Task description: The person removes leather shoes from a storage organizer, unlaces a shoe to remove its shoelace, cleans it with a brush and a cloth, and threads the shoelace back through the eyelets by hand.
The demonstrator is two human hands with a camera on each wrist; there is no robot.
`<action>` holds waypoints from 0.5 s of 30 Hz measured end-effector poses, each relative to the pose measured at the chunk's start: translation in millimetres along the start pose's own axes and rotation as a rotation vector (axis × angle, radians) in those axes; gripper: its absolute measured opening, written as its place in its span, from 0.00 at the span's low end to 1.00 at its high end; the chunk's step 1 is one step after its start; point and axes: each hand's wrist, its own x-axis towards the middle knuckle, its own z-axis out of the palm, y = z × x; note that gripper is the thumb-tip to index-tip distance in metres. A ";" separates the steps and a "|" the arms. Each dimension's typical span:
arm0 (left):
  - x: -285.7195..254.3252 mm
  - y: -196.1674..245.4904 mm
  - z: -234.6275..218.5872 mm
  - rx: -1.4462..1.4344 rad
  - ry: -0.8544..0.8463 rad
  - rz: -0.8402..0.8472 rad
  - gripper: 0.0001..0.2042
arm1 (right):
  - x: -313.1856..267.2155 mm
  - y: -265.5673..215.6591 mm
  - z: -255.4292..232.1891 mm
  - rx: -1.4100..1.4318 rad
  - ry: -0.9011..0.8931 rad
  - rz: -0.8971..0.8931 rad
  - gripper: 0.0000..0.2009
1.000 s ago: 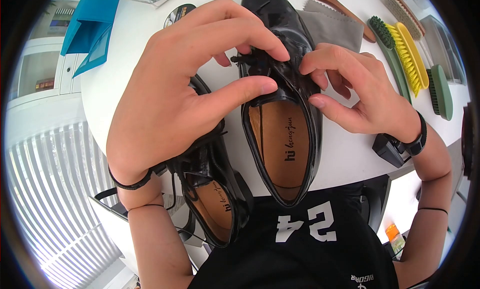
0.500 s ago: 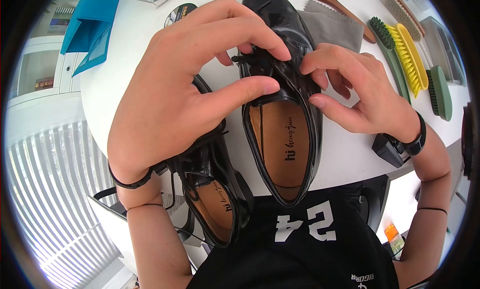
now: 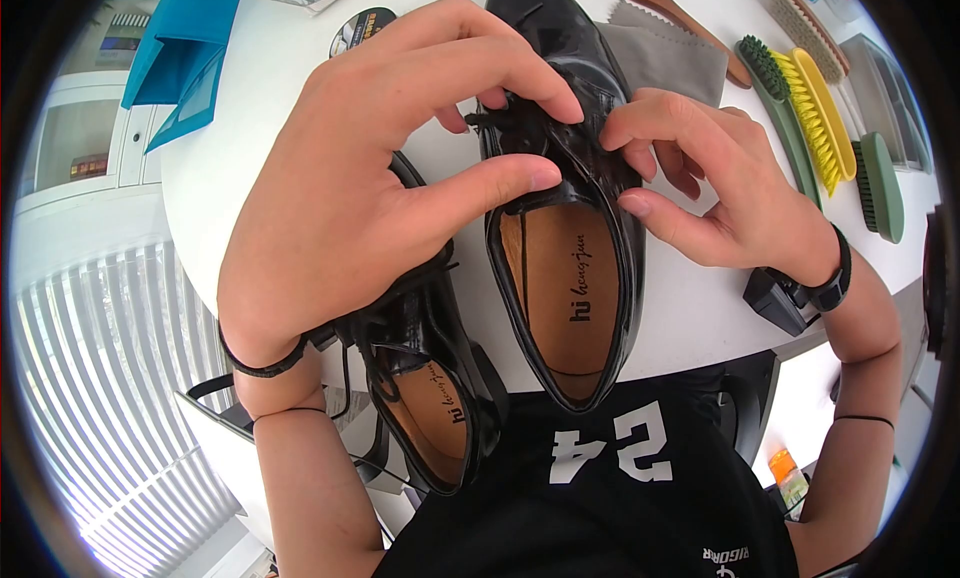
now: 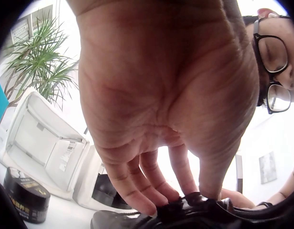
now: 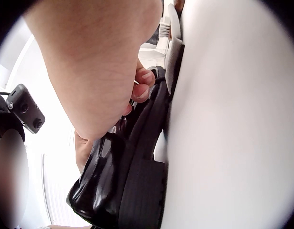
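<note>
My left hand (image 3: 345, 168) and right hand (image 3: 725, 183) bend their fingers onto the shoe (image 3: 570, 278); whether they pinch the lace (image 3: 519, 128), I can't tell. Its heel sits by the tabletop (image 3: 680, 313) edge, so a hard tug might tip it.

The central shoe (image 3: 560, 43) and the left-hand shoe (image 3: 484, 398) are black; both insoles (image 3: 572, 298) are tan with black lettering. The counter (image 3: 690, 318) is plain white. The cloth (image 3: 670, 63) is solid grey. One brush (image 3: 847, 128) is yellow throughout; the green brush (image 3: 885, 183) carries dark green bristles. The long wooden handle (image 3: 700, 28) is brown. The shirt (image 3: 480, 518) is black, with white numerals (image 3: 640, 448). The folded case (image 3: 178, 48) is teal. The blind (image 3: 110, 378) shows pale stripes.
</note>
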 end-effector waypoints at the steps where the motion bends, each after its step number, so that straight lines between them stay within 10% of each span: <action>1: -0.8 -2.6 2.7 -0.033 0.033 0.005 0.15 | 0.0 -0.1 -0.1 0.000 0.000 0.000 0.19; 15: 1.8 8.2 -5.0 0.017 -0.021 -0.018 0.15 | -0.1 -0.8 0.4 -0.001 0.003 0.014 0.19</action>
